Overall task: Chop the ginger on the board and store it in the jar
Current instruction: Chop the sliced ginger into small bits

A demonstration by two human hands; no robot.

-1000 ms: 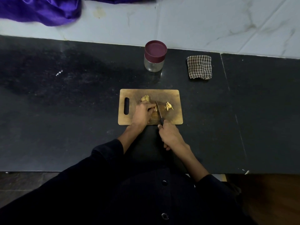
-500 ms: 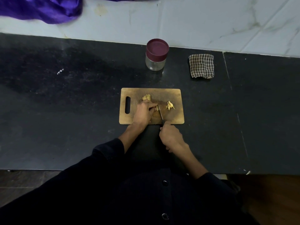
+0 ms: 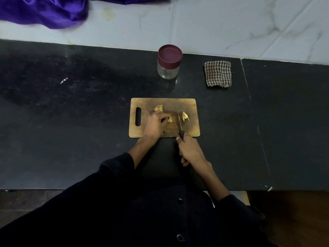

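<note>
A folded brown-and-white checked cloth [image 3: 218, 73] lies on the black stone counter [image 3: 71, 122], near its back edge. Behind the counter rises a pale marble-veined wall [image 3: 231, 24], with shiny purple fabric [image 3: 44, 11] draped at its upper left. A small white mark [image 3: 63, 80] shows on the counter's left part.

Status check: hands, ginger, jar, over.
Left hand pinning ginger piece on board; right hand gripping knife. Cut slices right of blade. Jar lidded, nothing blocking.
</note>
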